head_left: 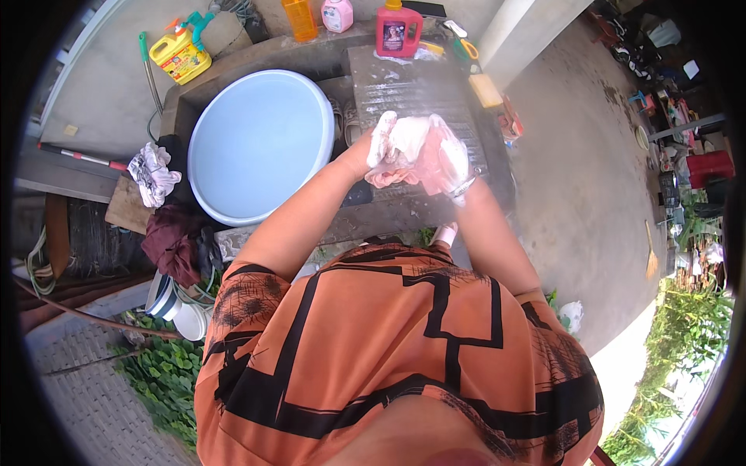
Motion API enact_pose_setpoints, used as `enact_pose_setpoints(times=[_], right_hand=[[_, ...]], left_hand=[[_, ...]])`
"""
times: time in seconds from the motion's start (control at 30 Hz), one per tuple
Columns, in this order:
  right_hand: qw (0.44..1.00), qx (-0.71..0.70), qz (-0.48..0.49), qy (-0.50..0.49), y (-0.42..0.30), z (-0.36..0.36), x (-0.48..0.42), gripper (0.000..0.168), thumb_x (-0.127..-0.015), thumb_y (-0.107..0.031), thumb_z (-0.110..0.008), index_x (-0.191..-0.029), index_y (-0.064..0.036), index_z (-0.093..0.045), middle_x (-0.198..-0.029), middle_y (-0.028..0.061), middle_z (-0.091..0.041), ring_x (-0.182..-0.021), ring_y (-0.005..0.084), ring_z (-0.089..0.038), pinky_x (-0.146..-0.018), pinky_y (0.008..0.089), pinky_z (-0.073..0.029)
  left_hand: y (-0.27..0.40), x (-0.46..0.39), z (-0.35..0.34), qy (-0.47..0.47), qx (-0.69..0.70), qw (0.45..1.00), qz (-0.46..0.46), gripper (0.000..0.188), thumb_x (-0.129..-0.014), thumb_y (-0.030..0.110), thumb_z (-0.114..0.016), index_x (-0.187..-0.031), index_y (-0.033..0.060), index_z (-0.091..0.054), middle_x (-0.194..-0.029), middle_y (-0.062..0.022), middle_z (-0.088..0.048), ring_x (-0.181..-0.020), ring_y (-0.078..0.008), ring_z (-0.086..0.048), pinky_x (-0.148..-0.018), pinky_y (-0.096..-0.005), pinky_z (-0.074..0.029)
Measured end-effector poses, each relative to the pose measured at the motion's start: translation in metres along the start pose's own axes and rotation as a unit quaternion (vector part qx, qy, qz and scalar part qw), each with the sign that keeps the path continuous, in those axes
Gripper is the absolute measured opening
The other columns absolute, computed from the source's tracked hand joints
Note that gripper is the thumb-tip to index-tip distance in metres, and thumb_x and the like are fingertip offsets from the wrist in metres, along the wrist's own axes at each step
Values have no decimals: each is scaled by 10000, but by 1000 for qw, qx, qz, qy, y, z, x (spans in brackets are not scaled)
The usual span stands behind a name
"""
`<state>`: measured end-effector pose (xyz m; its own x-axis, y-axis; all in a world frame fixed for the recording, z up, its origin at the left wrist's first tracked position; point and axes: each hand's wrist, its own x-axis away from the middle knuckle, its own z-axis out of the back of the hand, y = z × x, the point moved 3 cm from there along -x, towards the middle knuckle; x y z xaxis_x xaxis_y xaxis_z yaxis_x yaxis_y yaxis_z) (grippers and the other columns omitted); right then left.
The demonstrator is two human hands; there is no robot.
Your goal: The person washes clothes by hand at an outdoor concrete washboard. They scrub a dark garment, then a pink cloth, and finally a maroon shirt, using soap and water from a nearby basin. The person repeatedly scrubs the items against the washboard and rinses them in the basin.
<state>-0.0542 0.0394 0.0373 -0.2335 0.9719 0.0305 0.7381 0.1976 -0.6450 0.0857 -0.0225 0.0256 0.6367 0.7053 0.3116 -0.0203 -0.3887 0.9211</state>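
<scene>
Between both hands, above the ribbed stone washboard [402, 93], a soapy pink cloth [411, 166] hangs in folds. My left hand [384, 143] grips the cloth's left side, its fingers covered in white suds. On the right side my right hand [451, 154] holds the same cloth, also coated in foam, with a bracelet at the wrist. Part of the cloth near the fingertips is white with lather. A large light blue plastic basin [262, 148] sits in the sink trough to the left of the hands.
Along the back ledge stand a pink detergent bottle [398, 32], an orange bottle [299, 20] and a yellow jug [180, 57] below a green tap [200, 29]. A yellow block [485, 91] lies at the right edge. Crumpled white [154, 173] and maroon [172, 243] cloths lie left of the basin.
</scene>
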Motion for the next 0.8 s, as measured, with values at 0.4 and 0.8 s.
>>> enact_pose_setpoints(times=[0.4, 0.8], right_hand=[[845, 481, 104, 211, -48, 11, 32, 175, -838, -97, -650, -967, 19, -627, -813, 5, -632, -742, 75, -538, -682, 234, -451], [551, 833, 2, 47, 11, 67, 37, 688, -774, -204, -721, -1380, -118, -408, -1417, 195, -388, -1159, 354, -519, -1017, 382, -403]], left_hand=[[19, 19, -16, 79, 52, 979, -182, 261, -907, 192, -589, -1111, 31, -605, -1025, -61, -632, -913, -158, -596, -799, -291, -480], [-54, 19, 20, 95, -565, 806, -146, 396, -805, 166, -606, -1180, 49, -558, -1093, -178, -604, -1032, -353, -582, -892, -418, -469]])
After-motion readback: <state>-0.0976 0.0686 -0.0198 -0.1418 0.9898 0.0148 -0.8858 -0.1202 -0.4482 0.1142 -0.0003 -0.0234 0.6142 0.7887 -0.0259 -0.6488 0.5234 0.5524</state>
